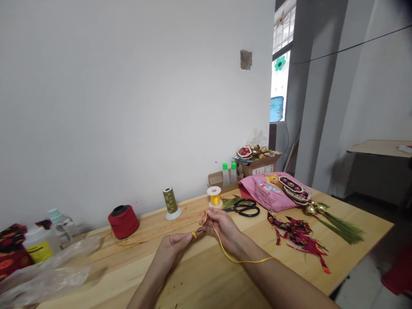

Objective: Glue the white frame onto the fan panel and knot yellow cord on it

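My left hand pinches one end of a thin bundle of dark and pale strands, beside a small yellow wrapping around it. My right hand is closed at the bundle's other end, with a yellow cord between thumb and forefinger. From there the cord makes a small loop and trails over my right forearm. Just beyond my right hand stand a spool of yellow cord and black-handled scissors lying on the wooden table. My fingers hide part of the bundle.
Along the wall stand a red thread cone and an olive thread cone. Rightward are green-capped bottles, a cardboard box, a pink embroidered cloth, fabric scraps and green tassels. Plastic bags lie left.
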`<state>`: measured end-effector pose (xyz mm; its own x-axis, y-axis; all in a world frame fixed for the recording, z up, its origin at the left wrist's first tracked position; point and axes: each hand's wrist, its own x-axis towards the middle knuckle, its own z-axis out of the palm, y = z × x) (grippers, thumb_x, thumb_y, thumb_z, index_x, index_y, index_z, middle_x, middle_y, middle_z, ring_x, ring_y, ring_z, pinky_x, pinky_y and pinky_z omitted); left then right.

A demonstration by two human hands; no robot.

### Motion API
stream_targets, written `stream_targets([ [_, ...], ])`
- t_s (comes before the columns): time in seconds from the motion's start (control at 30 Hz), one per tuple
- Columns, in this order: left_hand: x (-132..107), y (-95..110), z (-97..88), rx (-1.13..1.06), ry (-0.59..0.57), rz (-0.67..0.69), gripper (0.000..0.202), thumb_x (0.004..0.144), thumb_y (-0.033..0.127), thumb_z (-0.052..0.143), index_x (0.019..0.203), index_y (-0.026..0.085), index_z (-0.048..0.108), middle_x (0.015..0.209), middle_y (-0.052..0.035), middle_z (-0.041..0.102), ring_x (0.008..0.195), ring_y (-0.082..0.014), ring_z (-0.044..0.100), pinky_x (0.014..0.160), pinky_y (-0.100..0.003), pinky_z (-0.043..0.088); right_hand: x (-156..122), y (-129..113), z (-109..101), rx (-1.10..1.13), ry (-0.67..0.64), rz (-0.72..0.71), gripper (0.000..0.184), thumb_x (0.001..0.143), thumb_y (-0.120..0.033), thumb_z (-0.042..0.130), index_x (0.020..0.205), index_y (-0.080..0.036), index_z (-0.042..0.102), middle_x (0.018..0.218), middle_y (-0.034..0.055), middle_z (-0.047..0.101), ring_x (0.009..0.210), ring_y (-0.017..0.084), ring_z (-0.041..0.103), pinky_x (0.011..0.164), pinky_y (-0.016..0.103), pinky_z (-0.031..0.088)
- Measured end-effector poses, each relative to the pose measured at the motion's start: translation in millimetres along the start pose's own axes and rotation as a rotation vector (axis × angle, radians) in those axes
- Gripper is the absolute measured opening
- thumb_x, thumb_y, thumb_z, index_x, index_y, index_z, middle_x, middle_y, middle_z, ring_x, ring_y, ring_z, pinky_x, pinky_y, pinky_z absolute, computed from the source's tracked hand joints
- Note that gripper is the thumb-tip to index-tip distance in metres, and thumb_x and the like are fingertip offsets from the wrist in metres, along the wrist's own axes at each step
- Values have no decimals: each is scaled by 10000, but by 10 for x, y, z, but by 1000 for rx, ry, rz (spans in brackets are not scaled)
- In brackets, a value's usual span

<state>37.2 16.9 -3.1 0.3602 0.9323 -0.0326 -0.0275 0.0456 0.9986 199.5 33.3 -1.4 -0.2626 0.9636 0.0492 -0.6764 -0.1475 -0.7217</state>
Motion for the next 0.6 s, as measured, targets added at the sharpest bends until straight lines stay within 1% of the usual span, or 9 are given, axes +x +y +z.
stream_targets([
  [0.1, -3, -15, -17, 50, 27, 29, 331, 627, 355, 596, 866, 133, 654, 760, -50, 685, 846, -210, 571, 855, -328, 353, -16, -6, 21, -38, -32, -3, 171, 626, -254, 618, 719, -137, 533, 545, -34, 557, 532, 101, 558, 584, 246, 417],
  [0.17, -13, -7, -14, 83, 51, 27, 334, 639, 354, 584, 878, 131, 650, 757, -55, 686, 811, -215, 584, 825, -342, 377, -26, -2, 39, -88, -44, -8, 174, 625, -260, 619, 709, -133, 533, 524, -37, 551, 499, 95, 548, 590, 256, 418],
  [0.23, -23, 14, -1, 135, 98, 24, 347, 635, 372, 578, 871, 128, 653, 720, -60, 688, 759, -228, 596, 758, -351, 415, -30, 9, 54, -137, -59, -20, 177, 625, -268, 618, 694, -129, 534, 505, -40, 545, 474, 90, 539, 597, 265, 419],
  [0.3, -27, 37, 15, 221, 161, 56, 341, 622, 382, 582, 833, 129, 668, 697, -62, 691, 733, -233, 600, 706, -332, 434, -28, 27, 64, -171, -81, -26, 181, 616, -269, 621, 683, -124, 538, 487, -45, 536, 460, 89, 535, 596, 269, 420],
  [0.43, -17, 35, 24, 417, 271, 114, 301, 629, 370, 568, 791, 143, 682, 720, -61, 695, 709, -223, 602, 660, -286, 439, -23, 60, 62, -225, -106, 18, 171, 598, -253, 625, 651, -116, 537, 460, -38, 540, 435, 84, 525, 534, 235, 404],
  [0.5, -14, 13, 11, 447, 268, 124, 307, 647, 371, 550, 810, 145, 677, 734, -63, 695, 715, -224, 602, 662, -285, 438, -27, 62, 57, -232, -101, 31, 168, 600, -251, 623, 651, -116, 537, 455, -36, 542, 424, 82, 521, 506, 222, 395],
  [0.6, -21, -15, -13, 397, 171, 150, 312, 666, 373, 536, 854, 158, 663, 778, -61, 692, 776, -226, 593, 699, -288, 432, -46, 43, 58, -204, -84, 9, 181, 612, -260, 621, 691, -120, 540, 467, -43, 543, 432, 88, 532, 528, 244, 416],
])
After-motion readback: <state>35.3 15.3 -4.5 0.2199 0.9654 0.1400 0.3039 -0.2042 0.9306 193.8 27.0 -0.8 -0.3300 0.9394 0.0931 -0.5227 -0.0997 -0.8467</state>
